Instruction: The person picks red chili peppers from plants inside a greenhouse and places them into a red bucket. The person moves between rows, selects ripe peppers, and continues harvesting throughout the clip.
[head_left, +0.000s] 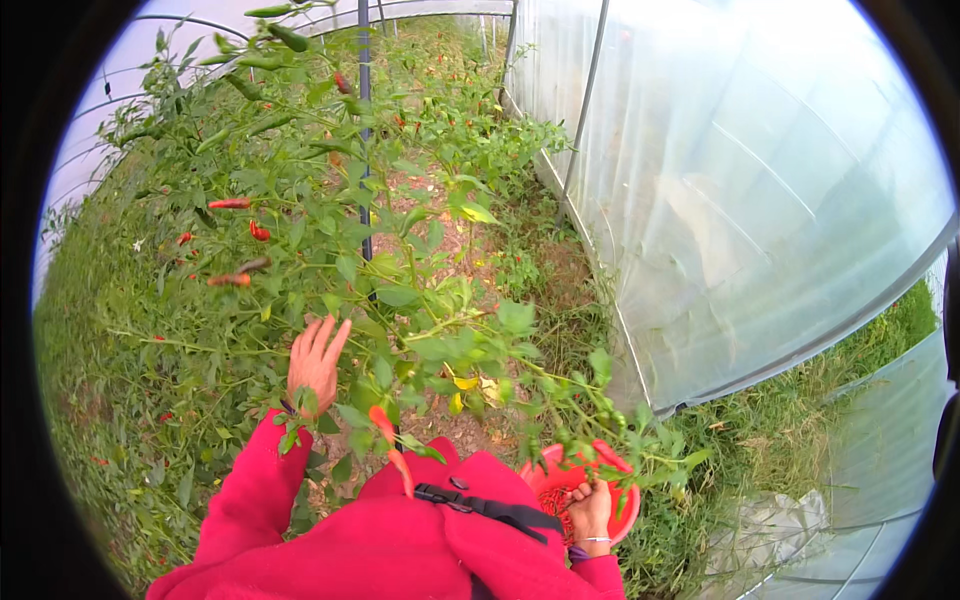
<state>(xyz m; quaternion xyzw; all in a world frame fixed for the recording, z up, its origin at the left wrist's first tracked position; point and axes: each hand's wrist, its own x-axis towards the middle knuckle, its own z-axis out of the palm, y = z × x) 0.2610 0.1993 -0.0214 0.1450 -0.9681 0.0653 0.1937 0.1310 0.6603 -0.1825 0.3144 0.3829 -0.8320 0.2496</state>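
Observation:
My left hand (315, 364) is among the chili pepper plants (247, 322), its fingers stretched upward and apart, with nothing seen in it. Leaves partly cover its wrist. My right hand (589, 510) is curled over a red plastic bucket (632, 517); leaves hide part of the fingers, so I cannot tell what they hold. Many small red chili peppers (553, 501) lie inside the bucket. A larger red pepper (611, 456) hangs just above that hand. Two orange-red peppers (382, 424) hang close in front of my chest.
A dark metal post (365, 150) rises among the plants. Translucent plastic sheeting (675, 210) forms a wall on the right, with a pale edge (626, 330) along its foot. Green peppers (289, 37) hang at upper left. Grass (787, 420) and a crumpled sheet (780, 525) lie at lower right.

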